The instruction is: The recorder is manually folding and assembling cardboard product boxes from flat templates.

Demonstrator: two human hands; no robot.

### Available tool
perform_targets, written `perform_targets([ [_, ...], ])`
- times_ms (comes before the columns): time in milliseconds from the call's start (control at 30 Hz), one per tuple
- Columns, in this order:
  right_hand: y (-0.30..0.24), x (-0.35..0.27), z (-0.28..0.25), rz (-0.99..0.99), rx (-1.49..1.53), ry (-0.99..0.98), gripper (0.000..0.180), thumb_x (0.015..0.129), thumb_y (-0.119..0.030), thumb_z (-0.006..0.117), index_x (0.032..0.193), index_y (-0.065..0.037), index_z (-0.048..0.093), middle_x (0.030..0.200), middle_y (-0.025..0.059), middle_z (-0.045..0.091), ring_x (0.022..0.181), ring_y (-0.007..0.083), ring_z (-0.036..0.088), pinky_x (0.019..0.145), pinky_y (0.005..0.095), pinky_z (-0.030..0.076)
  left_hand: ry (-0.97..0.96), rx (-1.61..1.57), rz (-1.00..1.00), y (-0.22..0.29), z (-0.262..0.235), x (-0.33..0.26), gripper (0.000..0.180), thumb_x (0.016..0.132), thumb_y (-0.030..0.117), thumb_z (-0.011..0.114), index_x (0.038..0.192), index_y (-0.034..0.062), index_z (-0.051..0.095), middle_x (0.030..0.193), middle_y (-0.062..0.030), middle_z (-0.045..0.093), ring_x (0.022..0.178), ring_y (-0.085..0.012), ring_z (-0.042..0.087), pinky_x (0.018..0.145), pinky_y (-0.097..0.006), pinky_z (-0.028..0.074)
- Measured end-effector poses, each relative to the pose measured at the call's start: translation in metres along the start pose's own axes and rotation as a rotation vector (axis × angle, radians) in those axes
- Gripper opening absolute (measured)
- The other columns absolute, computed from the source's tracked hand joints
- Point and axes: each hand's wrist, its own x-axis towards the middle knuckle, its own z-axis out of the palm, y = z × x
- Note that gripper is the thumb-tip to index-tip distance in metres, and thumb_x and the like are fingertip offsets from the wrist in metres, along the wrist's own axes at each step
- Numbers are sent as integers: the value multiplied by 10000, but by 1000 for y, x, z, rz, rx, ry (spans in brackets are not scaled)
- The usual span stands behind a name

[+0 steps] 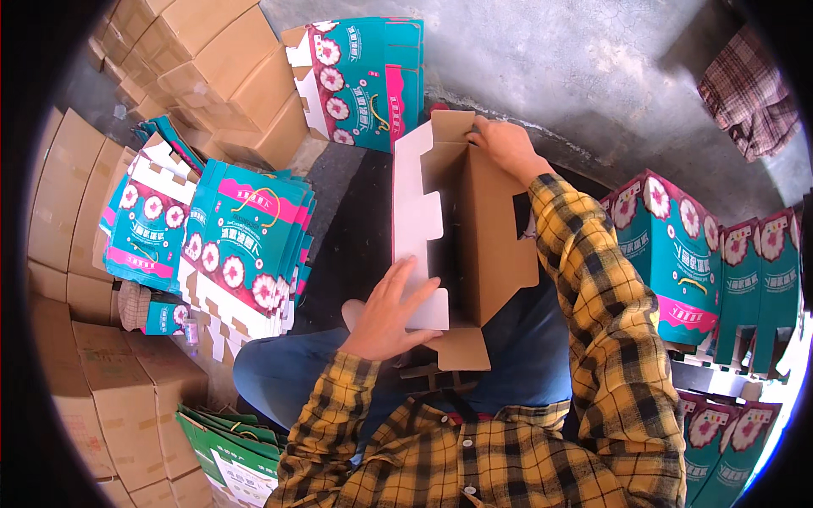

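Observation:
In front of me a cardboard box [495, 241] stands opened out over my lap, brown inside, with a white notched flap [415, 203] along its left side. My left hand [385, 317] lies on the lower part of that white flap, fingers spread. At the far end my right hand [508, 148] has its fingers bent over the top edge of the brown wall, beside a small end flap [453, 127]. Another brown flap [464, 349] sticks out at the near end. The thumb of my right hand is mostly hidden.
Flat teal and pink printed cartons [241, 229] lie stacked at left, with another batch [360, 80] leaning at the back. Brown boxes [220, 76] pile up along the left. Formed teal boxes [669, 245] stand at right. Green bags [229, 453] lie at lower left. A concrete wall [542, 59] rises behind.

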Motion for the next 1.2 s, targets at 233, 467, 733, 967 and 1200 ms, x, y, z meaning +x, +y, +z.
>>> perform_targets([
  [233,-16,11,-15,80,167,-56,419,982,-474,584,1092,-99,734,988,174,744,1007,380,692,859,494,549,27,-56,-5,2,0,-5,787,731,369,884,1422,169,565,1556,-243,351,1451,-430,369,1132,-491,415],
  [467,20,17,-3,326,572,-120,384,997,-445,582,1103,-120,756,924,153,750,827,308,737,824,420,560,-93,-23,38,8,-3,-17,790,742,395,870,1437,184,560,1586,-227,332,1478,-406,336,1126,-511,395],
  [733,42,8,8,-172,625,-301,375,952,-72,513,1286,-105,680,1058,146,751,934,223,733,867,366,548,-152,-122,-38,-5,-1,-22,716,840,575,722,1411,161,600,1612,-210,318,1503,-413,263,1193,-546,262],
  [967,32,6,6,22,765,-460,370,976,-78,477,1267,-122,700,1069,45,712,906,167,708,846,311,550,-138,-131,-30,20,3,-45,825,777,575,792,1428,121,567,1580,-237,349,1477,-426,299,1186,-578,243],
  [1200,39,-7,-9,302,1107,-539,490,925,-406,615,1288,-84,679,1118,62,657,1014,169,628,872,343,528,-57,106,-59,33,19,-32,887,723,497,861,1467,152,523,1483,-215,421,1425,-401,367,1178,-605,246],
])
